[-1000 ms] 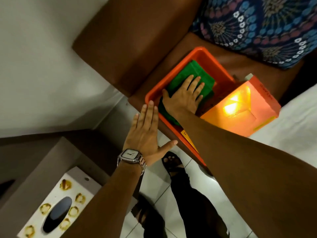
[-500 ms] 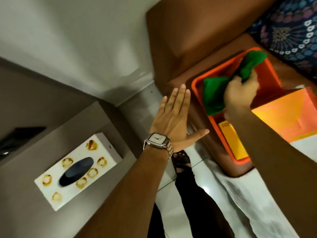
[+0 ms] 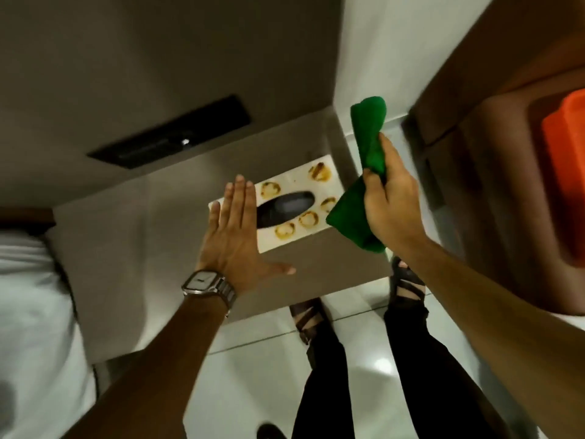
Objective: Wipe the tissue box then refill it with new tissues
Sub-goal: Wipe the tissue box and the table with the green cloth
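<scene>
A white tissue box (image 3: pixel 302 180) with gold flower prints and a dark oval slot lies flat on a grey bedside table (image 3: pixel 152 236). My left hand (image 3: pixel 235 239), a watch on its wrist, hovers flat with fingers spread over the box's left end. My right hand (image 3: pixel 391 201) grips a bunched green cloth (image 3: pixel 368 144) just right of the box, above the table's right edge. The cloth hangs out both above and below my fist.
An orange tray (image 3: pixel 566 172) sits on a brown seat (image 3: pixel 493 172) at the right. A black remote (image 3: pixel 171 136) lies at the back of the table. White bedding (image 3: pixel 28 312) is at the left. My legs and sandals stand on white floor tiles (image 3: pixel 259 381) below.
My right hand lifted the green cloth out of the orange tray and carried it left to the tissue box. My view swung left; my left hand came over the box.
</scene>
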`<state>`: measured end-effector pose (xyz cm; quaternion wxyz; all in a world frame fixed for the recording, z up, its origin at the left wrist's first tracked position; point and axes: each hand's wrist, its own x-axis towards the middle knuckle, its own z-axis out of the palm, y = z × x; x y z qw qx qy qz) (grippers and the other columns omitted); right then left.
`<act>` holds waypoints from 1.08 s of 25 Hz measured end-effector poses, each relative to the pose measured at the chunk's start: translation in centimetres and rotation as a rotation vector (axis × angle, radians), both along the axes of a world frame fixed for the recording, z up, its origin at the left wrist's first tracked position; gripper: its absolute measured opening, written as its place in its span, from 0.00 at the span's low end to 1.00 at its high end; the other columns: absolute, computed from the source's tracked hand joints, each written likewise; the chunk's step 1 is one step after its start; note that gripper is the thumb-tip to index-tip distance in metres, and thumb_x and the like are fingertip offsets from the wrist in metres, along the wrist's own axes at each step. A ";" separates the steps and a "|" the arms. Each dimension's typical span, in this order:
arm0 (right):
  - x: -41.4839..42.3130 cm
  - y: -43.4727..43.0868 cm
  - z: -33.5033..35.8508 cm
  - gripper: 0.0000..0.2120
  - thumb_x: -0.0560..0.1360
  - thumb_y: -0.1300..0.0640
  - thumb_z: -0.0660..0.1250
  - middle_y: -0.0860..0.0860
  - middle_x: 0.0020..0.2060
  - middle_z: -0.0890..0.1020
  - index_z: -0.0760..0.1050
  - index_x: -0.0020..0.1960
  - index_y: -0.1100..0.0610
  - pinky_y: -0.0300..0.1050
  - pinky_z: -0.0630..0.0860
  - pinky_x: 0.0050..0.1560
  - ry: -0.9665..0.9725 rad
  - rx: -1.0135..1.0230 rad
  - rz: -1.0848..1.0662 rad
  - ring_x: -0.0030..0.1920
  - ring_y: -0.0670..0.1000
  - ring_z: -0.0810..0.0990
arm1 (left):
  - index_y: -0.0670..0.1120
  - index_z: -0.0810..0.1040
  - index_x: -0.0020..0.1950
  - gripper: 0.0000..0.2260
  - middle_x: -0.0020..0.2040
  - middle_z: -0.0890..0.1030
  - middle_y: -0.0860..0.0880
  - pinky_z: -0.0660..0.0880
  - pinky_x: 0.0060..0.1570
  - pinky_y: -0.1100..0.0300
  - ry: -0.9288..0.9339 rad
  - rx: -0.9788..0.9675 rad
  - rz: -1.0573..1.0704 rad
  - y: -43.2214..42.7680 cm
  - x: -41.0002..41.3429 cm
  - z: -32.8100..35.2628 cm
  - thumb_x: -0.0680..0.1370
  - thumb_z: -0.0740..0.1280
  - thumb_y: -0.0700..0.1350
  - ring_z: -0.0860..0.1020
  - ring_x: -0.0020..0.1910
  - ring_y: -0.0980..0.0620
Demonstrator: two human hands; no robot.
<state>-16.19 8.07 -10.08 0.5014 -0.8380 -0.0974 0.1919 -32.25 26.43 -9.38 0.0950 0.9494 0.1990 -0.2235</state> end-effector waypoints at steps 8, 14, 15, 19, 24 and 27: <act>-3.6 5.2 -8.0 0.35 0.81 0.38 0.51 0.59 0.82 0.53 0.59 0.79 0.59 0.64 0.47 0.80 -0.502 -0.616 0.557 0.82 0.60 0.49 | 0.41 0.33 0.78 0.74 0.81 0.37 0.41 0.39 0.75 0.42 0.026 0.027 0.089 7.6 -5.6 -6.4 0.51 0.69 0.79 0.39 0.80 0.42; -3.4 6.2 -9.4 0.36 0.81 0.36 0.49 0.58 0.82 0.52 0.50 0.82 0.56 0.65 0.48 0.79 -0.619 -0.710 0.546 0.82 0.61 0.48 | 0.42 0.36 0.79 0.71 0.81 0.38 0.41 0.39 0.75 0.41 -0.046 -0.050 0.072 7.9 -5.0 -8.4 0.54 0.70 0.77 0.39 0.80 0.42; -3.5 6.0 -9.4 0.37 0.81 0.36 0.49 0.59 0.82 0.52 0.50 0.82 0.57 0.65 0.48 0.79 -0.625 -0.719 0.546 0.82 0.61 0.48 | 0.42 0.37 0.79 0.70 0.81 0.39 0.42 0.40 0.75 0.40 -0.056 -0.066 0.084 7.9 -5.0 -8.5 0.54 0.72 0.75 0.39 0.80 0.43; -4.7 7.9 -8.8 0.39 0.82 0.35 0.44 0.63 0.81 0.51 0.49 0.82 0.62 0.66 0.48 0.79 -0.613 -0.786 0.569 0.81 0.62 0.48 | 0.44 0.40 0.79 0.69 0.81 0.40 0.43 0.42 0.76 0.40 -0.053 -0.091 0.095 8.1 -5.1 -8.8 0.53 0.73 0.74 0.40 0.80 0.45; -8.2 10.9 -9.4 0.34 0.84 0.40 0.43 0.60 0.82 0.48 0.45 0.82 0.59 0.63 0.46 0.80 -0.656 -0.679 0.851 0.82 0.59 0.45 | 0.45 0.41 0.80 0.68 0.82 0.42 0.44 0.43 0.76 0.39 -0.027 -0.039 0.108 8.0 -5.1 -8.4 0.52 0.72 0.73 0.40 0.80 0.45; -3.0 5.5 -8.7 0.32 0.83 0.44 0.45 0.60 0.82 0.48 0.46 0.82 0.60 0.64 0.48 0.80 -0.622 -0.788 0.798 0.82 0.59 0.44 | 0.44 0.41 0.80 0.68 0.82 0.43 0.43 0.41 0.75 0.38 -0.017 -0.053 0.105 8.2 -5.2 -8.0 0.53 0.75 0.71 0.39 0.79 0.43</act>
